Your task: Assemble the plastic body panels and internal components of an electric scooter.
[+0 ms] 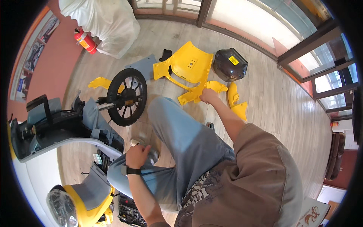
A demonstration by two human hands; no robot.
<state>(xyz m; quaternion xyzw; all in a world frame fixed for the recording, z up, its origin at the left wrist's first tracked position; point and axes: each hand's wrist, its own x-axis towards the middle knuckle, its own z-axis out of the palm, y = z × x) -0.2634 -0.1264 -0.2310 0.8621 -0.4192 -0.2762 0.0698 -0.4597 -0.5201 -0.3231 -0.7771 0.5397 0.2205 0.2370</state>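
Observation:
My right hand (pixel 208 95) is closed on the edge of a yellow plastic scooter panel (pixel 196 94), a branching piece lying on the floor. It adjoins a wide yellow shield-shaped panel (pixel 192 64); whether the two are joined I cannot tell. My left hand (pixel 137 157), with a dark watch on the wrist, rests on my left knee, its fingers curled and no object visible in them. Ahead of that knee stands the scooter's front wheel (pixel 127 97), black with spokes, on a partly stripped scooter (pixel 64 125).
A dark top box (pixel 230 64) and a curved yellow panel (pixel 236 101) lie right of the panels. Behind the wheel are a grey panel (pixel 140 67) and another yellow piece (pixel 100 83). A fire extinguisher (pixel 86 41) stands by a white-covered object (pixel 113 26). A tool case (pixel 128 210) lies below my left arm.

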